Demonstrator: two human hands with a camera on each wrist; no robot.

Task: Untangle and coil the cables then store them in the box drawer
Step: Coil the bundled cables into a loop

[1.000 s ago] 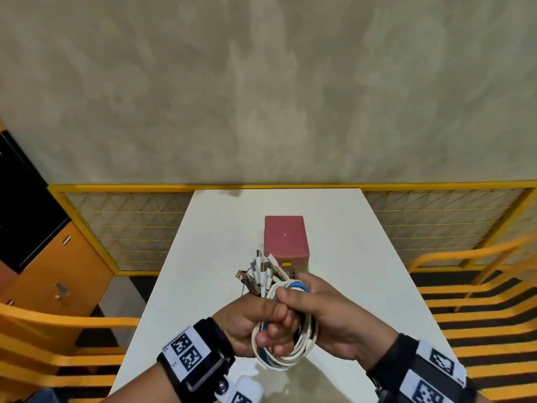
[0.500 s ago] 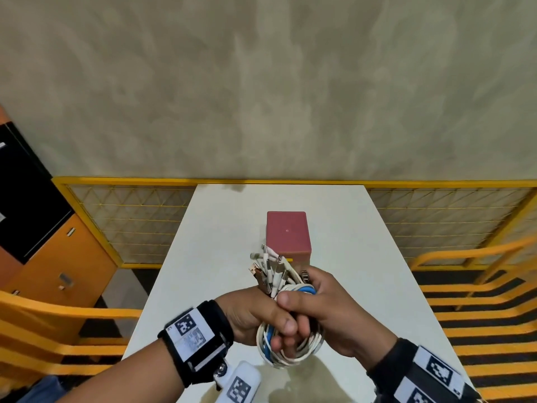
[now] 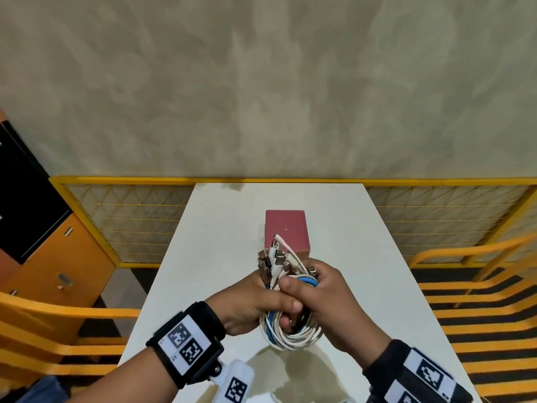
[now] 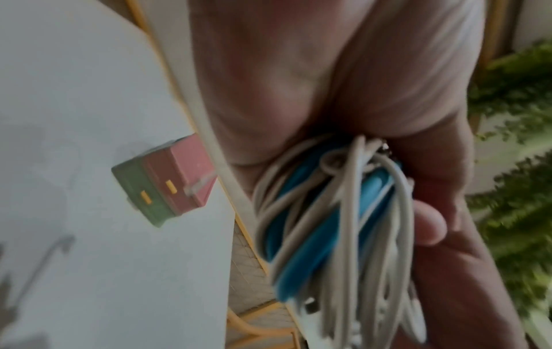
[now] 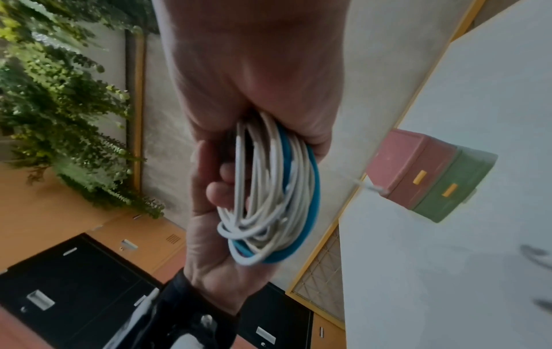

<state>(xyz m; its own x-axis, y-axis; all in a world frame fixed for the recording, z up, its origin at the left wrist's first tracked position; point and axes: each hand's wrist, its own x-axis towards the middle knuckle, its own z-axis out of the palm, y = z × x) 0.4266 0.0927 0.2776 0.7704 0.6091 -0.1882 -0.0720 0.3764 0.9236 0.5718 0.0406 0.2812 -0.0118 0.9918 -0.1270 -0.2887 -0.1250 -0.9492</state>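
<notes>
A coiled bundle of white and blue cables (image 3: 290, 335) hangs above the near part of the white table (image 3: 220, 257). Both hands grip it: my left hand (image 3: 255, 303) from the left, my right hand (image 3: 325, 298) from the right, fingers curled round the loops. Several plug ends (image 3: 274, 257) stick up out of the top of the coil. In the wrist views the coil (image 4: 328, 212) (image 5: 274, 196) fills the grasp. Just beyond the hands stands the small box (image 3: 286, 231), pink on top and green below, its drawers with yellow handles (image 5: 418, 177) closed.
Yellow mesh fencing (image 3: 130, 216) runs behind the table and yellow rails (image 3: 479, 286) flank both sides. An orange and black cabinet (image 3: 43, 242) stands at the left. Green foliage (image 5: 59, 106) shows in the wrist views.
The hands have lifted the coil slightly toward the box and shifted their hold; the plug ends now overlap the box's front edge.
</notes>
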